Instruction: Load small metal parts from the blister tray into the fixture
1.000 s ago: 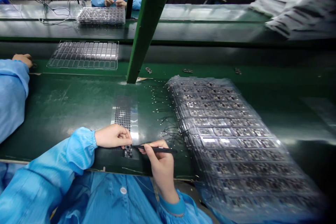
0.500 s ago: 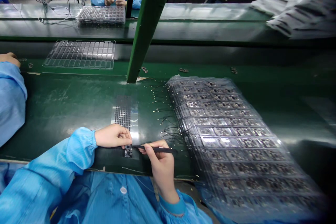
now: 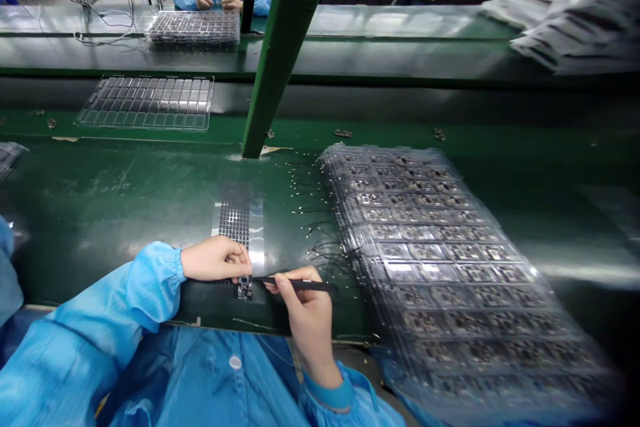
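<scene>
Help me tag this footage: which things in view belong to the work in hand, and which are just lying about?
In the job:
black tool in the right hand
small board by the left hand
gridded sheet
trays of boards, probably

Apparently lying about:
clear tray, upper left
small dark parts
white stack, upper right

On the table (image 3: 115,207), the circuit board (image 3: 245,291) lies at the six-o'clock end of the sheet (image 3: 233,219); from the board, the tray stack (image 3: 450,260) lies at three o'clock, the post (image 3: 280,60) at twelve, a single tray (image 3: 146,103) at eleven
</scene>
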The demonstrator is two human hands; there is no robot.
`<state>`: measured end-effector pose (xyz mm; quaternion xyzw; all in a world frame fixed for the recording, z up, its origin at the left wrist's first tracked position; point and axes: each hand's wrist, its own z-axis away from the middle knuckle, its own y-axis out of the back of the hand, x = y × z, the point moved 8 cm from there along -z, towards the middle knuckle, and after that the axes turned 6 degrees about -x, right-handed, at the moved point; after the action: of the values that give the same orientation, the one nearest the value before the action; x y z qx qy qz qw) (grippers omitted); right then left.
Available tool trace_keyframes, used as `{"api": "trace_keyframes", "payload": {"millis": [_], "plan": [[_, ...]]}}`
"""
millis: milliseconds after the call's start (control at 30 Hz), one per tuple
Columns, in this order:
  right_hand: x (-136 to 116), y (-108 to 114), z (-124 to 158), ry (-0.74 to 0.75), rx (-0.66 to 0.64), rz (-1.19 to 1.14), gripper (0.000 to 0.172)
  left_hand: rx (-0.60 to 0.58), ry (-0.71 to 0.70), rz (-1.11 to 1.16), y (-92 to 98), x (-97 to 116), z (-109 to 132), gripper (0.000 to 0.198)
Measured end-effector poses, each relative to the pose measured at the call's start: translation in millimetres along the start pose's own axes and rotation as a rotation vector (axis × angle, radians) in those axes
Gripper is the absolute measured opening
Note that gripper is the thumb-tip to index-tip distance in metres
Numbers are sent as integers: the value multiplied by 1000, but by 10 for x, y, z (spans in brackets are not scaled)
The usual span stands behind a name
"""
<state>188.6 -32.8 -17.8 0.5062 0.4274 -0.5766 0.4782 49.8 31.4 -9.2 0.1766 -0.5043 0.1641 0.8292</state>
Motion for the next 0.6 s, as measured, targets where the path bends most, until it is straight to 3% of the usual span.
{"api": "trace_keyframes", "payload": {"millis": [600], "plan": [[-37,-3,-3,18,-6,20,21,-1,10,-9,1,-2,1,14]]}}
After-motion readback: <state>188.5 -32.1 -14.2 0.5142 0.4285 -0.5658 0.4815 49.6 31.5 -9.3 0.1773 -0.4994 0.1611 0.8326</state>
